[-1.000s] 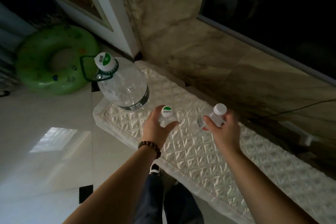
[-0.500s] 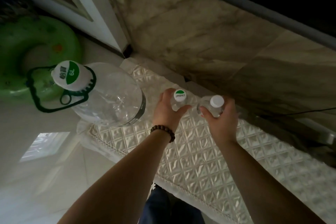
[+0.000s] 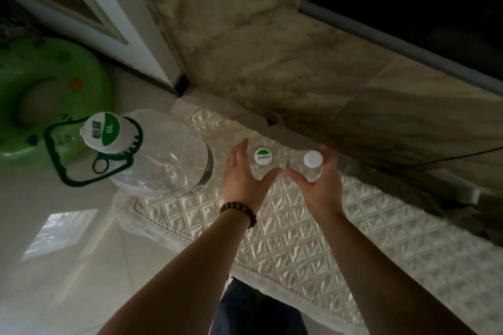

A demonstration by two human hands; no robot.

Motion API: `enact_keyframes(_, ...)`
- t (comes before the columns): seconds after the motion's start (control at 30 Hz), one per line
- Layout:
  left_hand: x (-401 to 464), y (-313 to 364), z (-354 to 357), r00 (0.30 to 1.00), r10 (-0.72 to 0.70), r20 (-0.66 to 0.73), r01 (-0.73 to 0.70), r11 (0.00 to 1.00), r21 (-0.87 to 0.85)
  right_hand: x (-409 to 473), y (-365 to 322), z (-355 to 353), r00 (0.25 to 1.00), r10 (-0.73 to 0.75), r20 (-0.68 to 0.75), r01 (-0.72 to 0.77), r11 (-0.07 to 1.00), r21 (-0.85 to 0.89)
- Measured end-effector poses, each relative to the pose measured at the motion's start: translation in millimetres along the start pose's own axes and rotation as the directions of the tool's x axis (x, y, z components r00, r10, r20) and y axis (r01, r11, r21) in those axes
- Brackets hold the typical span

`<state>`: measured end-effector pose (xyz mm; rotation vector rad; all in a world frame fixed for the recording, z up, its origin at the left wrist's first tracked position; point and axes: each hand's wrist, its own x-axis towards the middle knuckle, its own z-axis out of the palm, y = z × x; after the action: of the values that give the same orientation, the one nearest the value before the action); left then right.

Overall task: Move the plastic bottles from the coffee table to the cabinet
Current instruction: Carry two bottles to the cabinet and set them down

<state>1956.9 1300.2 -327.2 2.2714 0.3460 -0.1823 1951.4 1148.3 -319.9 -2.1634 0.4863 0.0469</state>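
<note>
Gripped the white-capped bottle point(image 3: 312, 159) in the right hand point(image 3: 319, 187), fingers curled round it, near the cabinet point(image 3: 313, 239) back edge. Bracketed the green-capped bottle point(image 3: 262, 156) between the left hand point(image 3: 243, 182) thumb and straighter fingers; contact unclear.

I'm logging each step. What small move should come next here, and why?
Probably release and draw both hands back: the green-capped bottle and white-capped bottle seem to stand upright on the quilted cabinet cover; the left hand looks open, the right hand curls round its bottle.
</note>
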Motion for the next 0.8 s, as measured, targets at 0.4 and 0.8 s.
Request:
enact_keyframes(0.4,-98,52,-94,0.996,0.088,-0.014,-0.079,0.943,0.323,-73,-71,-90,0.968,-0.201,0.149,0.242,0.906,-0.347)
enact_keyframes(0.8,-217,76,-137,0.955,-0.096,-0.279,0.196,0.914,0.355,-140,-91,-160,0.848,-0.391,0.358,0.522,0.731,-0.439)
